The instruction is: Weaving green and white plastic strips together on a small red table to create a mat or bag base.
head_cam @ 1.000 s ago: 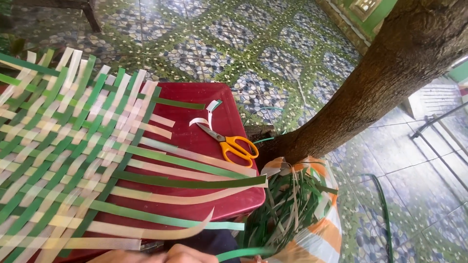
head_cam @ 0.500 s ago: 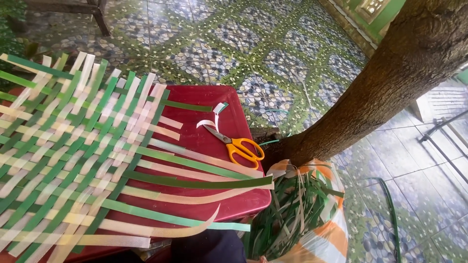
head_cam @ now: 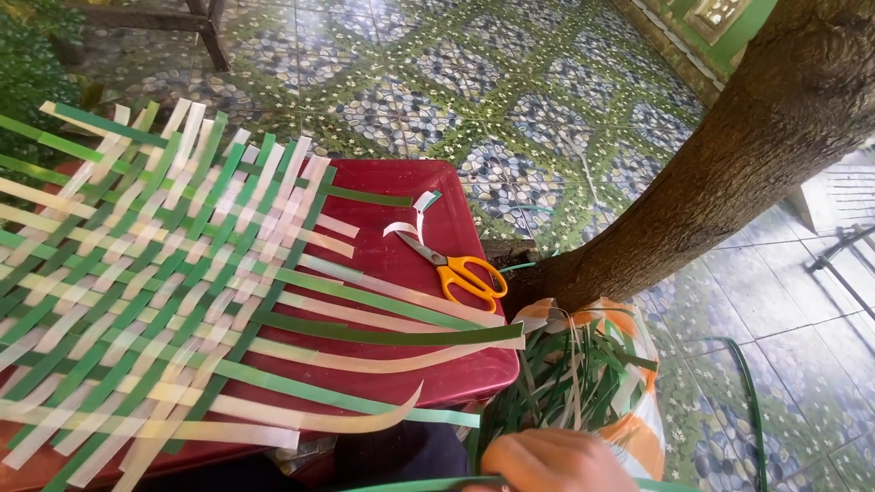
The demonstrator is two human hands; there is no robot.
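Note:
A woven mat (head_cam: 155, 301) of green and pale cream leaf strips lies over a red plastic table (head_cam: 392, 196). Its loose strip ends stick out to the right across the tabletop. At the bottom edge my right hand (head_cam: 551, 463) is closed around a long green strip (head_cam: 415, 483), just in front of an orange and white bag (head_cam: 638, 401) stuffed with green and pale strips. My left hand is out of view. Orange-handled scissors (head_cam: 456, 269) lie on the table's far right corner, beside a short curled strip (head_cam: 410, 219).
A thick tree trunk (head_cam: 729, 164) leans up to the right from behind the bag. Patterned pebble tiles (head_cam: 510, 91) cover the floor. Wooden furniture legs (head_cam: 210, 32) stand at the back left, and a green hose (head_cam: 747, 392) curves along the floor at right.
The view has tilted and shifted, so the mat sits lower in the picture. A hand seen at the bottom middle a second ago left view, and my right hand now shows near the bag holding a green strip.

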